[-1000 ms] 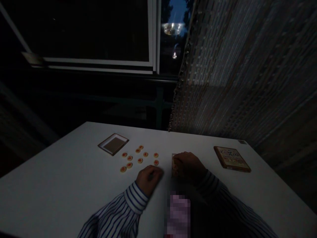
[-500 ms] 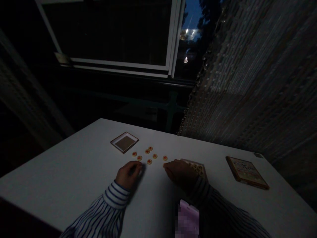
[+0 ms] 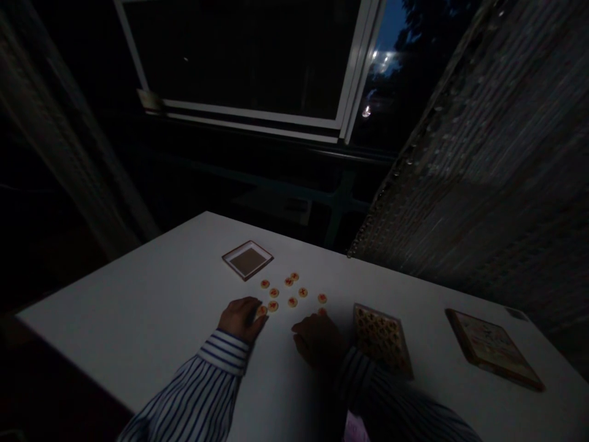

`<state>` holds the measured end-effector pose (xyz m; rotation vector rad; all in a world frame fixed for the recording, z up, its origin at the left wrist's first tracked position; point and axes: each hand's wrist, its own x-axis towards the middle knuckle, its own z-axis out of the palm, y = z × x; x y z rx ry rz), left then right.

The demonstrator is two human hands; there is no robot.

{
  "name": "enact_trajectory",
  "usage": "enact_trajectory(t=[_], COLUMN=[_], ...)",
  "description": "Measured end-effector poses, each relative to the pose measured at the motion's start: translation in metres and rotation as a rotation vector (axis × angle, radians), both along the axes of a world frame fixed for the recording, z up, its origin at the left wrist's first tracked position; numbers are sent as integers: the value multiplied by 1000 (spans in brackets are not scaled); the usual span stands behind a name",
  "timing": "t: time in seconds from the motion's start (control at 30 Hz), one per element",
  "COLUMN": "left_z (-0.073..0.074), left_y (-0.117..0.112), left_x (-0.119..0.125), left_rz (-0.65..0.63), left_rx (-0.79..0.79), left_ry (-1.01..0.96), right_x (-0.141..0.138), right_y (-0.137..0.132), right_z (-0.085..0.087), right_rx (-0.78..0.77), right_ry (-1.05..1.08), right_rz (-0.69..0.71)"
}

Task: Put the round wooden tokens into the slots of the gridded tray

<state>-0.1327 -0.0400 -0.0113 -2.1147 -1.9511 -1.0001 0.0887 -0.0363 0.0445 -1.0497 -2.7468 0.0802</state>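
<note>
Several small round yellow tokens [image 3: 293,293] with red marks lie scattered on the white table [image 3: 138,319]. My left hand [image 3: 240,317] rests on the table at the left end of the group, fingers curled, its fingertips touching the nearest token [image 3: 262,310]. My right hand [image 3: 315,339] lies just right of it, fingers curled down on the table close to another token [image 3: 321,311]; what it holds, if anything, is hidden. A square board with a grid of round holes [image 3: 381,338] lies directly right of my right hand.
A shallow square tray [image 3: 247,259] with a brown inside sits behind the tokens. A framed square board [image 3: 494,347] lies at the far right. A bead curtain [image 3: 483,166] hangs behind the table on the right, with a dark window [image 3: 239,61] behind.
My right hand came off the holed board, which now lies uncovered, and moved left toward the tokens. My left hand shifted left along the tokens. The view swung left.
</note>
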Motion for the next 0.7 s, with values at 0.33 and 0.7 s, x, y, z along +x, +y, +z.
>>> enact_trajectory(t=[0.33, 0.7], left_z=[-9, -5], left_y=[3, 5], left_x=[-2, -1], left_rz=[32, -47], left_rx=[-51, -32], left_ry=[27, -50], right_x=[2, 5], right_y=[2, 5], right_z=[-5, -2], right_rx=[-29, -20], right_ry=[61, 32], right_rz=[1, -12])
